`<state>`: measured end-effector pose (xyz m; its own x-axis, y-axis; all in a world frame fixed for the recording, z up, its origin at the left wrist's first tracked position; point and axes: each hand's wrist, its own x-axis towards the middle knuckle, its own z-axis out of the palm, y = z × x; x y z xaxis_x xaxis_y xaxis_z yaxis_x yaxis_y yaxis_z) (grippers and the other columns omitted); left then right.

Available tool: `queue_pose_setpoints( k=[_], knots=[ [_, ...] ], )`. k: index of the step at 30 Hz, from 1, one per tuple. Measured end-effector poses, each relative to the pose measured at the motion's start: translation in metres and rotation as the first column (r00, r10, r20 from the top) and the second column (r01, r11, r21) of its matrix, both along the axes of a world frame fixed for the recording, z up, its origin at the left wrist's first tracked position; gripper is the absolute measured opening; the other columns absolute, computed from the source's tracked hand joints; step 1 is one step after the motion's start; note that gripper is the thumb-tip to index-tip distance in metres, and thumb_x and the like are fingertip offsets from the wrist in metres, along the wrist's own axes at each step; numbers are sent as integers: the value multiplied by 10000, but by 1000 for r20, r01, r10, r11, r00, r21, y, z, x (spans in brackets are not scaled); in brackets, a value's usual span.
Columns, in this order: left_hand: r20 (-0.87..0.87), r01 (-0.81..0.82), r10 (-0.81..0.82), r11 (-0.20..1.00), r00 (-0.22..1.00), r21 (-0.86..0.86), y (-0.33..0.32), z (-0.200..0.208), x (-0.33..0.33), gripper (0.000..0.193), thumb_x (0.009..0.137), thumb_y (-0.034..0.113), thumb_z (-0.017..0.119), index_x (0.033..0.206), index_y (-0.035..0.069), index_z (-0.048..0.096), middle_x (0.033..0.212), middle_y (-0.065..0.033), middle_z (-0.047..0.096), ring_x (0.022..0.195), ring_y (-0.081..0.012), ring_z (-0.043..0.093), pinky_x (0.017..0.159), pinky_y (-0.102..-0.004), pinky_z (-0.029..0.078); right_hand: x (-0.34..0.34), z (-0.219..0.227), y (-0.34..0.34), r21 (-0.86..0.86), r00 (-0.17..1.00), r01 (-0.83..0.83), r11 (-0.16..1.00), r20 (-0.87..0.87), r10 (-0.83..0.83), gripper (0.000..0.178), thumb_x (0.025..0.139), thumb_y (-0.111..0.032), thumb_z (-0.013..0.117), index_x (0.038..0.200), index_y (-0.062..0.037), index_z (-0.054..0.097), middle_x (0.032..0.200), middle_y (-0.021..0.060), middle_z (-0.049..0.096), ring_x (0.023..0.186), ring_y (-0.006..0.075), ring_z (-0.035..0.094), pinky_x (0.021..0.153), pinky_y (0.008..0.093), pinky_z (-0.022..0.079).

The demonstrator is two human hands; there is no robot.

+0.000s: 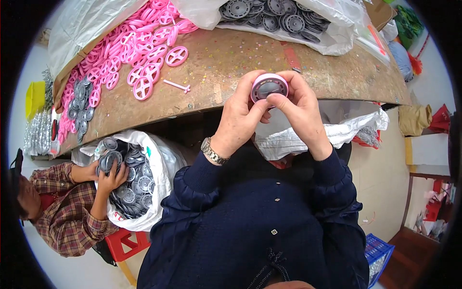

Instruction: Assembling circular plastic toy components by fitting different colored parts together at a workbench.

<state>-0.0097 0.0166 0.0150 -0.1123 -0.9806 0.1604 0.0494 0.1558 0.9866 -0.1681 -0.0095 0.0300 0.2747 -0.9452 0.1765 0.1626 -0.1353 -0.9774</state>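
Just over the table's front edge, my left hand and my right hand grip a small toy wheel between them. It has a pink rim with a dark grey slotted disc set inside it. Both thumbs press at the disc's lower edge, while the other fingers wrap round the rim and are partly hidden behind it. To the left on the brown table lie loose pink spoked wheels and a thin pink plastic rod.
Pink wheels spill from a sack at far left, with grey discs beside them. More grey discs fill a bag at the back. A co-worker handles discs over a white sack. A white sack hangs below my hands.
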Motion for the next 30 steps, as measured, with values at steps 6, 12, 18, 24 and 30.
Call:
queue_pose_setpoints(
  k=[6,12,18,24,30],
  knots=[
    [201,-14,37,993,979,-116,3,3,2,510,928,-2,612,1407,63,451,1033,-62,636,671,-79,612,566,-220,530,-6,-4,-3,-31,992,-32,999,-127,28,186,907,-37,660,1075,-6,587,985,27,651,893,89,624,805,258,539],
    [326,22,73,960,943,-279,-2,-4,7,541,904,25,657,1410,50,468,1087,-98,650,832,-127,640,685,-266,543,-13,-7,-1,-48,995,-5,999,-102,0,151,863,-33,687,998,-8,621,880,14,658,822,74,604,745,232,499],
    [578,-44,466,802,670,-596,-17,10,55,467,866,150,705,1299,37,572,1127,-157,624,1026,-307,593,872,-403,485,-60,6,-2,-297,848,-35,954,-515,-129,157,872,-34,669,1003,19,601,901,33,641,836,107,570,774,254,460],
    [650,-172,757,651,70,-739,-66,0,134,327,837,271,735,1088,80,649,1058,-154,620,1029,-346,571,827,-485,477,-112,5,1,-304,482,-146,941,-853,-200,220,823,-89,701,983,23,599,864,162,624,804,328,599,752,350,479],
    [738,-171,659,718,-145,-674,-99,-12,158,395,840,415,711,1079,105,663,981,-137,656,981,-347,607,792,-482,490,-136,-9,5,-307,326,-217,927,-918,-227,235,824,-120,699,991,28,626,950,167,651,904,362,626,796,409,501]
  ],
)
